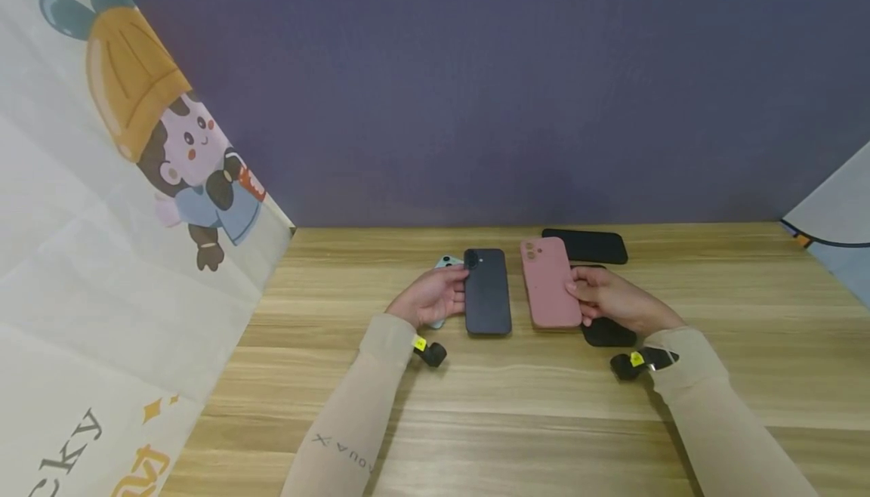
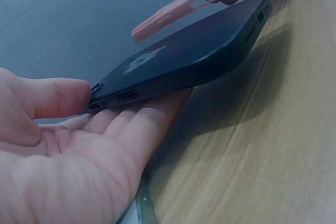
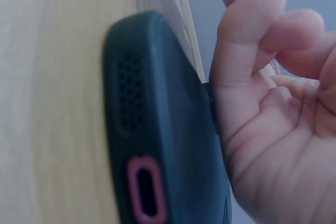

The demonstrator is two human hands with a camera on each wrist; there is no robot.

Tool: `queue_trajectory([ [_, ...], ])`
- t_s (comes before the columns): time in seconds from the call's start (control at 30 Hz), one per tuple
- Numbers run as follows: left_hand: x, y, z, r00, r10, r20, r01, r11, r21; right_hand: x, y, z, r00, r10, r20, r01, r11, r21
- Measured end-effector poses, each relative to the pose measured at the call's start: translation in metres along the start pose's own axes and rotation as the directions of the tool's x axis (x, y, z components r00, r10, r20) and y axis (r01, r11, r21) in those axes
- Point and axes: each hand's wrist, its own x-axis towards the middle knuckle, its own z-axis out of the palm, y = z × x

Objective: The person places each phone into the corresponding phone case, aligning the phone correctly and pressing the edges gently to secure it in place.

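My left hand holds a dark blue phone case by its left edge, thumb on top and fingers beneath. The left wrist view shows the case tilted above the table, with side cutouts and a pale logo mark. Partly hidden under that hand is a mint-green phone or case. My right hand pinches a pink phone case at its right edge, back and camera cutouts facing up. Below the right hand lies a black case, its pink-rimmed port opening visible from the right wrist. Whether the cases contain phones, I cannot tell.
Another black phone or case lies crosswise at the back of the wooden table. A dark purple-grey panel rises behind the table. White printed cloth stands at the left, with another pale sheet at the right.
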Motion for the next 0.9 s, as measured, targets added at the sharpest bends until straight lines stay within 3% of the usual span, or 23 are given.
queue_trajectory([
  [0.9,-0.001,0.001,0.000,1.000,0.001,0.020,-0.001,1.000,0.029,0.001,-0.011,0.014,1.000,0.024,0.000,-0.024,0.999,0.024],
])
